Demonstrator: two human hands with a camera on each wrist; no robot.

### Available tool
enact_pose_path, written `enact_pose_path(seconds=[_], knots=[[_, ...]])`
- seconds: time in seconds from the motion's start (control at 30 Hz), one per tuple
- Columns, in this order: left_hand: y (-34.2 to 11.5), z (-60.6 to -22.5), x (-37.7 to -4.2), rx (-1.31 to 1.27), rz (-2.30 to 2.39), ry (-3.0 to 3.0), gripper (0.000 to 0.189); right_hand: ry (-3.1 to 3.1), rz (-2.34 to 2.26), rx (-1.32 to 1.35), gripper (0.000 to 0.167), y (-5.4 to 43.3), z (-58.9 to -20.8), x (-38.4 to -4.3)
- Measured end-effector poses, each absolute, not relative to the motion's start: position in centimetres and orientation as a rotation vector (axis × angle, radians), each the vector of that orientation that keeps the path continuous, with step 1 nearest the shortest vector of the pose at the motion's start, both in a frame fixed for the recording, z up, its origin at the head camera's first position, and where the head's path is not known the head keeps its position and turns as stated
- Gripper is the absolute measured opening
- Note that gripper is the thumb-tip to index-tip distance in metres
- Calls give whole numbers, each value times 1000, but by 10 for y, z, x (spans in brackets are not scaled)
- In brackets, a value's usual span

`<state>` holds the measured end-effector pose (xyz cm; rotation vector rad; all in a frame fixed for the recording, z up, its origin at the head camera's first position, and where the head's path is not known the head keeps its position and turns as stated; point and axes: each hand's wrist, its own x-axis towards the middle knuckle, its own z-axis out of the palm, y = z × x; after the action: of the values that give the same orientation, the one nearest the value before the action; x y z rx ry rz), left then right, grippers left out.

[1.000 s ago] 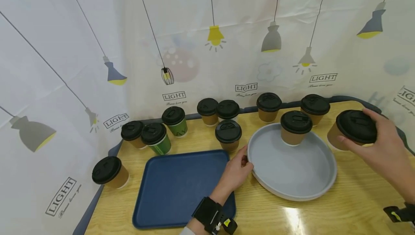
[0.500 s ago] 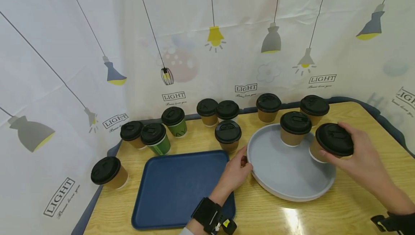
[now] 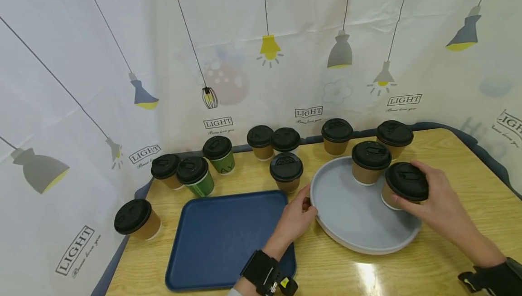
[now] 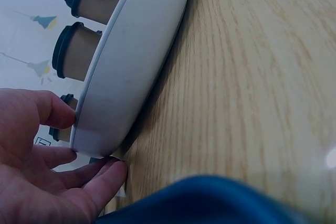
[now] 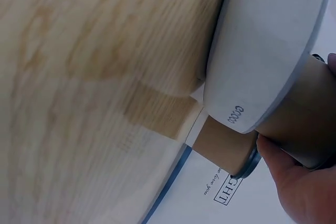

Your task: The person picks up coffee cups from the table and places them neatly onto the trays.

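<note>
Open room over front of round gray tray [image 3: 346, 223], standing cup [image 3: 369, 167] blocking its back, gripped cup [image 3: 406, 181] and right hand [image 3: 440, 198] at its right

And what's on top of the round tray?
On the tray stands one cup; over the tray, perhaps touching it, the right hand holds a second cup. The tray beneath them is hidden.

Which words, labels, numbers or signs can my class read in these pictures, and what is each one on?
"LIGHT", boxed, repeated across the cloth backdrop.
"love you", in script beneath those boxes; its opening is unclear.
"H", apparently, faint, at the backdrop's right.
"AY", on the rear green cup.
Too small or blurred: lettering on the front green cup, the looped mark on the round tray, markings on the black lids.
</note>
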<state>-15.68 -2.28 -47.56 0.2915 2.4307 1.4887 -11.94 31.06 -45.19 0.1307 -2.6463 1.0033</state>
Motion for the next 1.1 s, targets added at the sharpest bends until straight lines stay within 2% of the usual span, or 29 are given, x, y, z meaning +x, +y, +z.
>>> enact_pose_path(seconds=[0.67,0.93,1.03,1.1], knots=[[-23,-477,-156,273,1486,2426,62,-2720,970,111,107,311,-454,-125],[-23,-477,-154,307,1463,2448,65,-2758,1025,44,126,313,-453,-120],[-23,-477,-154,363,1420,2474,69,-2709,1112,68,119,316,-451,-116],[-22,-477,-153,395,1390,2477,70,-2653,1163,108,105,319,-452,-113]])
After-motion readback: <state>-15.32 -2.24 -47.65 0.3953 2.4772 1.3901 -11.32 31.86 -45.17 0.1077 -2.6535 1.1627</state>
